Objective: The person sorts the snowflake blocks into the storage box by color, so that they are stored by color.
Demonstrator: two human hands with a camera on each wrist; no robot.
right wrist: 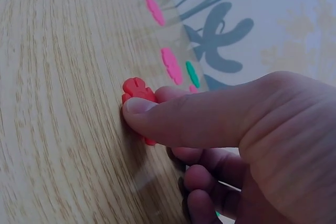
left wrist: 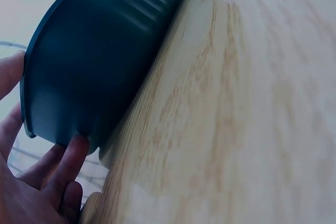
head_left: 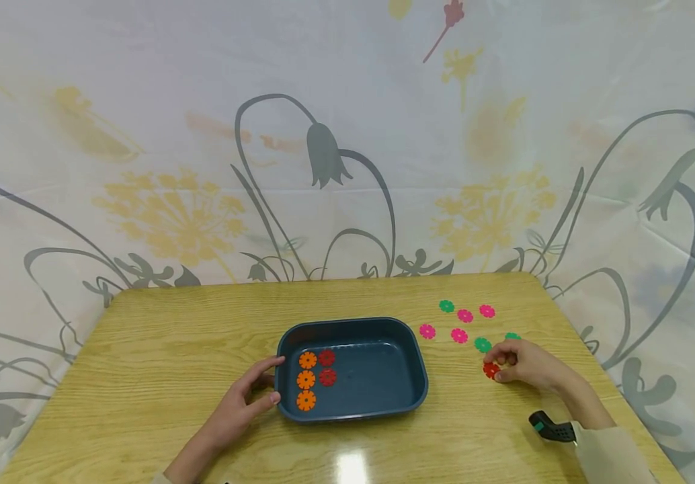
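A dark blue plastic tray (head_left: 378, 403) sits on the table, with three orange flower-shaped discs (head_left: 306, 380) and two red ones (head_left: 327, 377) lying at its left side. My left hand (head_left: 235, 407) holds the tray's left end, thumb and fingers around the rim and outer wall. In the left wrist view, fingers (left wrist: 73, 158) touch the wall's outside. At the right, my right hand (head_left: 529, 366) pinches a red flower-shaped disc (right wrist: 137, 88) between thumb and forefinger, close to the tabletop. The other fingers are curled below it.
Several pink discs (head_left: 459, 335) and green discs (head_left: 447, 306) lie spread on the table right of the tray; one green disc (head_left: 513, 336) is partly behind my right hand. A black device (head_left: 550, 427) sits at my right wrist. A patterned cloth (head_left: 347, 202) hangs behind the wooden table (head_left: 190, 349).
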